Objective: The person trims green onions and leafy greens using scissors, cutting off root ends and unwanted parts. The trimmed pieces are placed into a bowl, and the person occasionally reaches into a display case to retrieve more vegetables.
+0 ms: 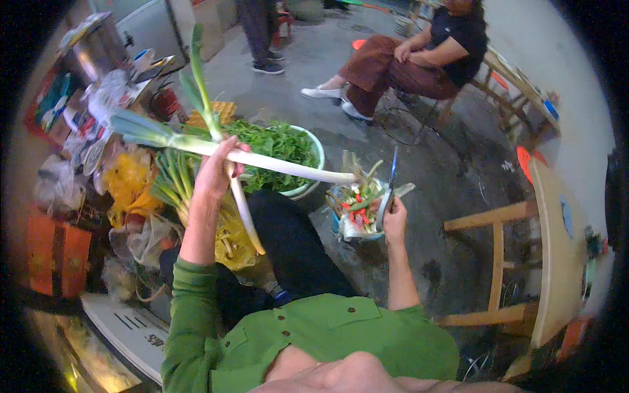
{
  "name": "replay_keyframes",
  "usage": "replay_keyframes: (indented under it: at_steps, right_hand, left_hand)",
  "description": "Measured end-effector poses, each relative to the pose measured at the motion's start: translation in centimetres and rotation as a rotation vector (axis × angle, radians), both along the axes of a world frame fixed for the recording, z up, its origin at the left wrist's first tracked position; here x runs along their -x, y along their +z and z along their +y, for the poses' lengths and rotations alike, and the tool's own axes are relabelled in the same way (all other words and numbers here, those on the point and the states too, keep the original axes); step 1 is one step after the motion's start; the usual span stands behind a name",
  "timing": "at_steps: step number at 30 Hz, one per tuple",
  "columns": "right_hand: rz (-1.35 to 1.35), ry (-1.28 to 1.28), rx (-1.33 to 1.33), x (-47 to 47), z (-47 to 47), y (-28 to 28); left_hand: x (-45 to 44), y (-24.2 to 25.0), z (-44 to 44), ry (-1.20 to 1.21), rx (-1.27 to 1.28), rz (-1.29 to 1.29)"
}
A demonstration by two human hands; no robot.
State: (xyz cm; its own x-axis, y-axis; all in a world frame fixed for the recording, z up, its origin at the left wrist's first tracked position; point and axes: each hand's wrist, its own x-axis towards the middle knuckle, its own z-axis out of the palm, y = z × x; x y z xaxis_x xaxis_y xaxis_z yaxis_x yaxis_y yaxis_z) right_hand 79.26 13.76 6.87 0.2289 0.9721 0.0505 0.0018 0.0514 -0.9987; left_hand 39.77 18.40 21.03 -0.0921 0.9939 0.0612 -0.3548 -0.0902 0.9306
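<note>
My left hand (216, 169) grips two long leeks that cross in the palm. One leek (280, 166) stretches right, its root end over a small bin (337, 227) of red chillies and vegetable scraps. Below my hand, the pale stem of the other leek (239, 201) points down, its green leaves rising above. In my right hand (395, 223) is a bladed tool (386, 199) with its thin blade upward, beside the bin; I cannot tell whether it is scissors or a knife. The blade and the leek's root end appear apart.
A pale basin (318, 147) holds leafy greens (275, 152). More leeks (174, 179) and a yellow plastic bag (231, 240) lie at left, near cluttered bags. A wooden table (555, 255) stands at right. One person (422, 64) sits ahead; another's legs (255, 29) stand farther back.
</note>
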Motion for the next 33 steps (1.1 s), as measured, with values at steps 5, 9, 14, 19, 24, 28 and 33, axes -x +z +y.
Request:
replay_keyframes:
  at_steps: [5, 9, 14, 19, 24, 28, 33]
  right_hand:
    - [0.344, 0.351, 0.257, -0.4, -7.7, -4.0]
    - [0.409, 0.656, 0.328, 3.2, -9.4, -4.0]
    - [0.272, 0.780, 0.304, 4.4, -8.1, -3.7]
    - [0.389, 0.704, 0.385, 4.1, -7.2, -2.0]
    - [0.401, 0.707, 0.356, 3.6, -6.6, -2.1]
    - [0.355, 0.656, 0.346, 3.5, -6.7, -2.4]
    - [0.331, 0.644, 0.344, 3.5, -6.7, -3.4]
  left_hand:
    - [-1.2, 0.0, 0.8, -0.009, 0.074, 0.024]
    - [-1.1, -0.6, 1.7, -0.001, 0.122, 0.024]
    - [-1.6, -1.0, 2.0, -0.020, 0.155, 0.027]
    - [-2.3, -0.9, 1.9, -0.055, 0.146, 0.077]
    - [-2.6, -1.2, 2.1, -0.110, 0.143, 0.132]
    - [-3.7, -0.8, 1.9, -0.109, 0.136, 0.175]
    - [-3.5, -1.0, 2.2, -0.135, 0.162, 0.165]
